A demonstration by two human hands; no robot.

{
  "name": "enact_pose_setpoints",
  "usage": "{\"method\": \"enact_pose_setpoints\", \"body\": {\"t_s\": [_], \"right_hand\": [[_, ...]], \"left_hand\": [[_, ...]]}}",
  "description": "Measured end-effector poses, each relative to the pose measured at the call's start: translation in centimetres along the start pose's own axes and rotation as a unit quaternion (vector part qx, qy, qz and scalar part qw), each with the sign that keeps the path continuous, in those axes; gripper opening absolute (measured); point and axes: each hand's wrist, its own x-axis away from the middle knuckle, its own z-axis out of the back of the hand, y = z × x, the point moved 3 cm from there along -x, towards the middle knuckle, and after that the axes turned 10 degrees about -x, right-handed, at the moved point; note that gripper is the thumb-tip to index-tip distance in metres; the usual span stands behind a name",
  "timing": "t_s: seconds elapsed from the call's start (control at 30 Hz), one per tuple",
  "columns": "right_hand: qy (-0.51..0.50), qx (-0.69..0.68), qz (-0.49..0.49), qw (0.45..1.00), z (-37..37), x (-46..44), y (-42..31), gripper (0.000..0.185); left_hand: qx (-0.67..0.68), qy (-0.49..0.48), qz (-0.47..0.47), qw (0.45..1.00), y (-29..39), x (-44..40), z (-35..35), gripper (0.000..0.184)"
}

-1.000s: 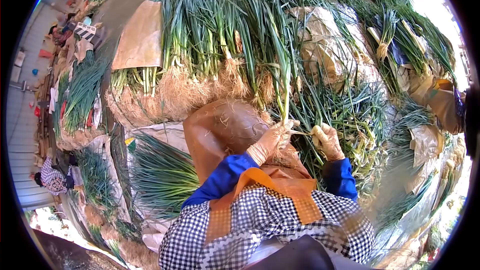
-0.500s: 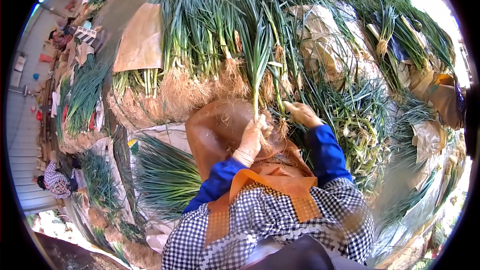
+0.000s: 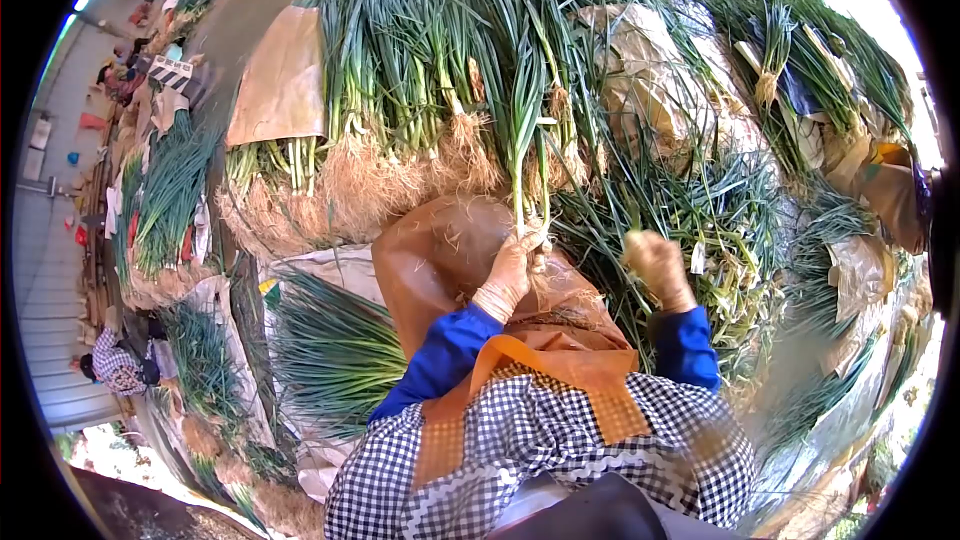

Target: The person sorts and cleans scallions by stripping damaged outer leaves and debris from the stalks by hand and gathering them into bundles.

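My left hand [image 3: 512, 265] is closed round the white lower stems of a few green onions [image 3: 518, 165], just above their roots, in front of the brown apron over my lap [image 3: 430, 240]. Their leaves point away from me, over the row behind. To the right, apart from the stems, my right hand [image 3: 660, 265] is curled and slightly blurred. Whatever lies in its fingers cannot be made out. Beside it is a heap of stripped leaves and peelings [image 3: 735, 270].
Rooted green onions [image 3: 380, 130] stand in a row ahead, partly under a tan sheet [image 3: 280, 80]. A trimmed leafy bundle [image 3: 335, 355] lies at my left. Crumpled sacking [image 3: 640, 70] is at the right. Another person [image 3: 120, 360] is at the far left.
My right hand has moved right, away from the stems, and its fingers have curled in. My left hand keeps hold of the green onions, their stems now slightly spread.
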Motion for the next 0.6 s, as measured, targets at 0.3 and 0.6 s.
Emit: {"method": "enact_pose_setpoints", "body": {"t_s": [0.3, 0.6], "right_hand": [[-0.145, -0.427, -0.037, 0.892, -10.9, -7.1, 0.8, 0.036], [-0.001, 0.222, 0.302, 0.927, -10.6, -3.8, -1.4, 0.017]], "left_hand": [[-0.042, -0.068, 0.045, 0.996, 1.0, 3.4, -2.0, 0.026], [-0.065, -0.005, -0.026, 0.998, -1.1, 1.7, -0.2, 0.019]]}}
